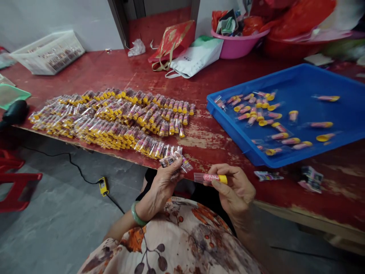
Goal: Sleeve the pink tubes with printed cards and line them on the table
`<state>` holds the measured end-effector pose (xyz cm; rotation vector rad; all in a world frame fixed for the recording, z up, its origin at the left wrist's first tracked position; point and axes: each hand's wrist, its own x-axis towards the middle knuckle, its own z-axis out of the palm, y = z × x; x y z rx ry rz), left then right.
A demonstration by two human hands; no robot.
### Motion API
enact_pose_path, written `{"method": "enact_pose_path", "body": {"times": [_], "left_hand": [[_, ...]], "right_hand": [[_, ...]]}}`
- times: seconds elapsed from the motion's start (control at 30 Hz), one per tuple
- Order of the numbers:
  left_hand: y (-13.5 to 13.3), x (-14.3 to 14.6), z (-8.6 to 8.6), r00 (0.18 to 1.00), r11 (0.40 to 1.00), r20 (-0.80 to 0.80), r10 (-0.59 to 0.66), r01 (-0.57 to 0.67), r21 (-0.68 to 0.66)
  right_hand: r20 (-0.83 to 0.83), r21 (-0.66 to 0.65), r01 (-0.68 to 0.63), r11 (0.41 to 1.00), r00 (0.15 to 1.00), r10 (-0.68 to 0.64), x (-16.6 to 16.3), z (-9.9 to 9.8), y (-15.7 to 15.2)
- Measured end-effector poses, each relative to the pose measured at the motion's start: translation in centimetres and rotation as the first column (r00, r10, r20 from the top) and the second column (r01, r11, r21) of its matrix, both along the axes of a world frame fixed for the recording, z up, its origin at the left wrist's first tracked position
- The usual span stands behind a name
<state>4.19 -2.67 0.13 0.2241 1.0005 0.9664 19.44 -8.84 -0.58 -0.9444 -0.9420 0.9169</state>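
Note:
In my right hand (235,188) is a small clear tube (210,177) with a yellow cap and pink print, lying level between thumb and fingers, its clear end toward the left. My left hand (167,177) pinches several printed clear plastic sleeves (182,163) near the table's front edge. The two hands are apart, with a narrow gap between tube and sleeves. Just beyond my left hand starts a broad layered stack of yellow-capped tubes (114,118). To the right, a blue tray (256,152) holds many loose tubes, scattered at various angles.
On the red table (199,133) lie small printed packets (312,179) before the tray. Behind are a white basket (51,53), a red bag (176,40), a white bag (196,57) and a pink basin (236,43). A black-handled tool (15,114) rests at left; a red stool (17,190) stands below.

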Motion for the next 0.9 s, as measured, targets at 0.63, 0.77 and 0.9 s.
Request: {"method": "enact_pose_path", "body": {"times": [0.63,0.77,0.9], "left_hand": [[-0.1,0.4,0.2,0.991,0.993,0.133,0.017,-0.002,-0.115],[-0.1,0.5,0.1,0.988,0.993,0.154,0.027,-0.009,-0.117],[-0.1,0.6,0.2,0.986,0.993,0.164,0.023,-0.003,-0.121]], "right_hand": [[0.261,0.225,0.128,0.966,0.947,-0.186,-0.5,-0.9,0.5],[0.262,0.244,0.140,0.960,0.943,-0.205,-0.6,-1.0,0.5],[0.269,0.235,0.134,0.963,0.943,-0.197,-0.6,-1.1,0.6]]}}
